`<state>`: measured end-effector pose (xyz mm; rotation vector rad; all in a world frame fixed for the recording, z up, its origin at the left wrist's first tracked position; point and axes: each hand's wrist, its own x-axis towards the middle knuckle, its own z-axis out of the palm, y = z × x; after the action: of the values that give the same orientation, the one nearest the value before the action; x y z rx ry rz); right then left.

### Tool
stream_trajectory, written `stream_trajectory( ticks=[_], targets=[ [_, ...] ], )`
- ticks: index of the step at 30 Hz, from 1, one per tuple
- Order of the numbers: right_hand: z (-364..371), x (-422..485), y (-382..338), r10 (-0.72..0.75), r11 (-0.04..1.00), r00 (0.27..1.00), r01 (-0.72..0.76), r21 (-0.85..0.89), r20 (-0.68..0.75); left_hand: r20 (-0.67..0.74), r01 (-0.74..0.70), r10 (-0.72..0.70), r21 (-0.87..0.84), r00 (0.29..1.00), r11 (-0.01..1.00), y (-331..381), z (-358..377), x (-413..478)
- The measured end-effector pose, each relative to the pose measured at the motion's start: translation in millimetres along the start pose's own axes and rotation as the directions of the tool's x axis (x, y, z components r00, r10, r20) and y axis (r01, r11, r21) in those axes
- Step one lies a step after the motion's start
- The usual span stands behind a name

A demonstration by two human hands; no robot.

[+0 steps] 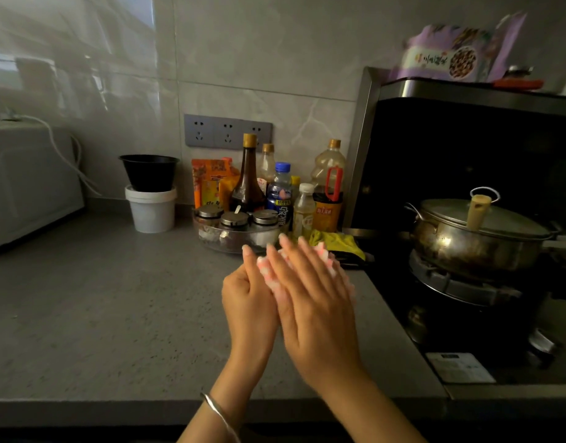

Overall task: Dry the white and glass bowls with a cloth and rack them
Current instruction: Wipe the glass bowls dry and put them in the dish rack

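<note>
My left hand (pixel 248 298) and my right hand (pixel 313 292) are pressed together, palms facing, above the grey counter (pixel 115 298). A pink and white cloth (pixel 269 273) is squeezed between them, and only its edges show past the fingers. No white bowl, glass bowl or rack is in view.
A round tray of lidded spice jars (pixel 237 228) and several bottles (pixel 275 183) stand just behind my hands. A yellow rag (pixel 336 243) lies by the stove, where a lidded steel pot (pixel 476 235) sits. At left are a microwave (pixel 26 183), a white tub (pixel 150 209) and a black bowl (pixel 149 171).
</note>
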<state>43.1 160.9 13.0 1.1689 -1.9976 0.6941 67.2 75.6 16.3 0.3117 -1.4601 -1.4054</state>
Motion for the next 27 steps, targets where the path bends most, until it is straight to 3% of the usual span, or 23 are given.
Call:
stream_trajectory(
  ticks=[3,5,7,9,13,15,17,19,20,22,25,27],
  targets=[
    [-1,10,14,0.150,0.970,0.989,-0.146,0.195,-0.002,-0.053,-0.009,0.007,-0.033,0.999,0.999,7,-3,2],
    [0,4,16,0.290,0.856,0.955,-0.287,0.429,0.061,-0.090,0.011,-0.018,-0.070,0.996,0.997,10,-7,5],
    [1,-8,7,0.308,0.810,0.948,-0.303,0.502,0.075,-0.098,0.020,-0.027,-0.077,0.995,0.997,12,-10,6],
    [4,-16,-2,0.240,0.876,0.970,-0.233,0.422,0.037,-0.080,0.032,-0.038,-0.078,0.996,0.996,12,-11,5],
    [0,-3,3,0.024,0.996,0.998,-0.020,0.089,-0.050,-0.019,0.021,-0.022,-0.047,1.000,0.999,16,-7,0],
    [-4,8,11,0.032,0.990,0.999,-0.026,0.136,-0.043,0.019,0.029,-0.028,-0.063,0.999,0.998,20,-6,-2],
    [-9,14,19,0.160,0.905,0.987,-0.152,0.397,0.013,0.031,0.042,-0.040,-0.077,0.999,0.996,25,-7,-3],
    [-12,12,21,0.316,0.676,0.942,-0.310,0.669,0.117,0.020,0.075,-0.074,-0.116,0.997,0.990,25,-10,-1],
    [-13,7,18,0.349,0.626,0.927,-0.338,0.702,0.135,0.022,0.092,-0.090,-0.133,0.996,0.987,25,-12,1],
    [-13,-5,7,0.324,0.698,0.942,-0.304,0.648,0.094,0.044,0.114,-0.108,-0.163,0.993,0.980,26,-14,3],
    [-8,-11,-4,0.120,0.939,0.993,-0.108,0.327,-0.019,0.029,0.111,-0.107,-0.177,0.994,0.978,28,-12,1],
    [-9,-1,0,0.081,0.977,0.996,-0.070,0.202,-0.046,0.027,0.089,-0.085,-0.172,0.996,0.981,32,-11,-1]
  ],
)
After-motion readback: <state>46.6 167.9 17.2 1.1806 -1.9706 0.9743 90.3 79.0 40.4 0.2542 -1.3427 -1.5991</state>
